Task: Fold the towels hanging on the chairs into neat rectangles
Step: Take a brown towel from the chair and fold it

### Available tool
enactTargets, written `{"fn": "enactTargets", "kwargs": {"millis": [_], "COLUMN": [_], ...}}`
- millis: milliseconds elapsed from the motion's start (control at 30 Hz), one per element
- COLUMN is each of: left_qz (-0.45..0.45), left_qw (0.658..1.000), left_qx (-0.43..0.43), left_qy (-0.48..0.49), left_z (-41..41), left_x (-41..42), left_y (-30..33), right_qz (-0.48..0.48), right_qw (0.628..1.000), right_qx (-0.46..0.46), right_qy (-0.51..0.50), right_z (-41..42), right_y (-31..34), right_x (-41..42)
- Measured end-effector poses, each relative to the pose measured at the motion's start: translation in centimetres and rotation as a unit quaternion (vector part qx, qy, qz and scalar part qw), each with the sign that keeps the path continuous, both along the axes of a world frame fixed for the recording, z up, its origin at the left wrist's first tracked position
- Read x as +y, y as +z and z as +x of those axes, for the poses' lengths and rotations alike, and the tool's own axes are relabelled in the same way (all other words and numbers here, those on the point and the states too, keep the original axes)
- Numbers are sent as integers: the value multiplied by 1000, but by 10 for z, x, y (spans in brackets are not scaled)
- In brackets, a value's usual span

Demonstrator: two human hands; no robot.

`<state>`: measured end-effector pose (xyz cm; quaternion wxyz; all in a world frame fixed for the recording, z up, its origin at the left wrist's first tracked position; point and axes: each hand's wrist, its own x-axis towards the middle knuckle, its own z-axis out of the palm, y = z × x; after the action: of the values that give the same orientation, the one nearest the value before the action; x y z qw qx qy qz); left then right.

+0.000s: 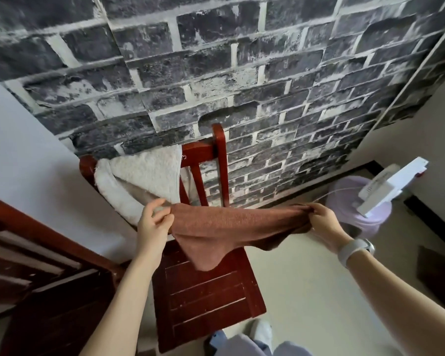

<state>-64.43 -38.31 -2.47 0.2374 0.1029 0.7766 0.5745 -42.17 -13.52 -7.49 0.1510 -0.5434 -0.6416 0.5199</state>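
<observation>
Brick-papered wall behind red wooden chair [206,291]; white towel [139,176] draped over backrest.
Brown towel [229,227] stretched between pinching left hand [153,222] and right hand [324,222], sagging below both grips.

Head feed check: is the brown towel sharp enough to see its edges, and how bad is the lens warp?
Head view: the brown towel between the left hand and right hand is fairly sharp, edges readable; soft daylight, no glare; wide-angle warp bends the grey brick wall strongly toward the corners.
</observation>
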Motion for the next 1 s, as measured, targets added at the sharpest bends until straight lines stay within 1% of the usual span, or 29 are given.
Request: {"fn": "enactTargets", "kwargs": {"millis": [33,133,233,333,433,500,567,600,633,667,733,800,867,967,1000], "left_qz": [-3,-30,-40,-27,-46,-113,-206,-247,-280,-295,-285,-288,-283,-270,-268], "left_qw": [1000,999,998,998,997,990,965,951,941,939,949,955,959,960,960], "left_qx": [-3,24,37,33,46,87,161,186,188,174,119,59,32,46,54], "left_qy": [-4,-10,26,54,29,9,-13,-22,-30,-40,-53,-37,0,49,62], "left_z": [1,-2,-4,-7,-6,0,9,14,21,29,49,70,88,101,100], "left_x": [-3,-11,-15,-21,-30,-37,-47,-54,-62,-71,-86,-100,-110,-118,-119], "left_y": [-3,-10,-9,-5,-6,-13,-30,-42,-54,-66,-84,-94,-98,-100,-102], "right_qz": [0,9,52,94,133,166,173,166,157,146,117,90,86,55,65], "right_qw": [1000,1000,999,996,990,982,973,968,961,950,923,907,909,931,935], "right_qx": [4,6,-9,3,5,-30,-67,-83,-104,-136,-198,-229,-207,-175,-167], "right_qy": [-7,-12,-6,9,35,85,138,169,204,241,309,342,350,314,305], "right_z": [3,11,9,0,-7,-9,-10,-9,-7,-2,10,24,35,40,38], "right_y": [-1,-7,-6,-1,2,-1,-9,-15,-22,-31,-49,-64,-72,-70,-70], "right_x": [-1,2,3,3,4,1,-7,-13,-20,-26,-36,-46,-54,-68,-73]}}
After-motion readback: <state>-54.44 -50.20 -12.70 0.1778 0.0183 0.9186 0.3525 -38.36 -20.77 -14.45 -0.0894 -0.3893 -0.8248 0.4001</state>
